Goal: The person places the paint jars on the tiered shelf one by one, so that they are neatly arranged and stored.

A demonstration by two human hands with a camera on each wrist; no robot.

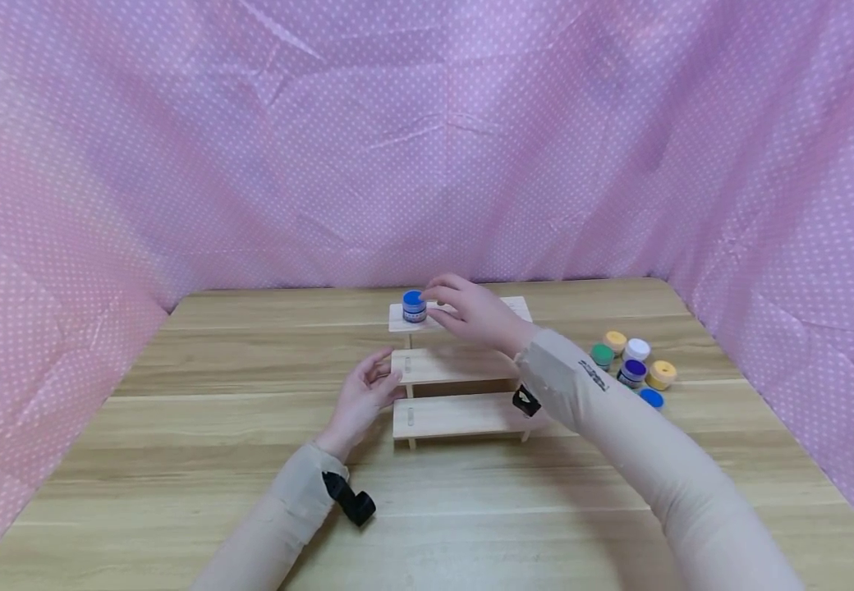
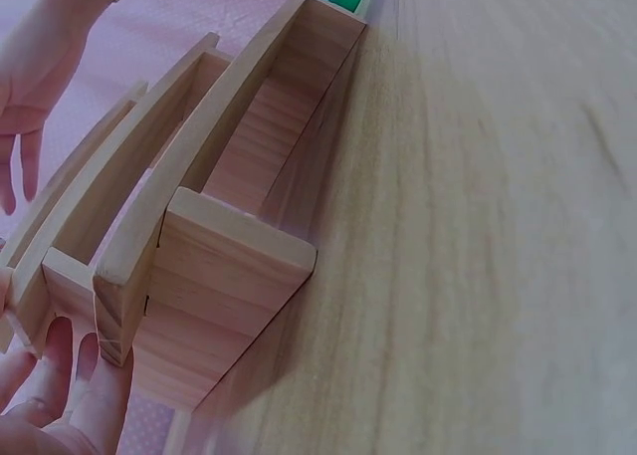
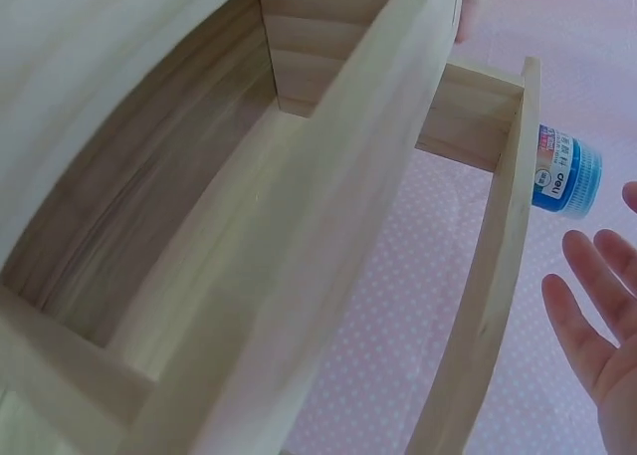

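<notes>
A three-tier wooden step shelf (image 1: 464,414) stands on the table. On the left end of its top tier sits a small paint jar with a blue lid (image 1: 414,307), whose label shows in the right wrist view. My right hand (image 1: 475,312) is beside this jar, its fingers spread; the right wrist view shows a gap between the fingertips and the blue jar (image 3: 569,174). My left hand (image 1: 363,398) grips the left end of the shelf at the middle tier. In the left wrist view, its fingers (image 2: 105,385) touch the end of the wooden shelf (image 2: 229,266).
To the right of the shelf, several paint jars are grouped on the table: a green-lidded one (image 1: 602,355), a white one (image 1: 637,350), a purple one (image 1: 632,373), a yellow one (image 1: 661,375) and others. Pink dotted cloth (image 1: 427,164) hangs around the table (image 1: 235,386).
</notes>
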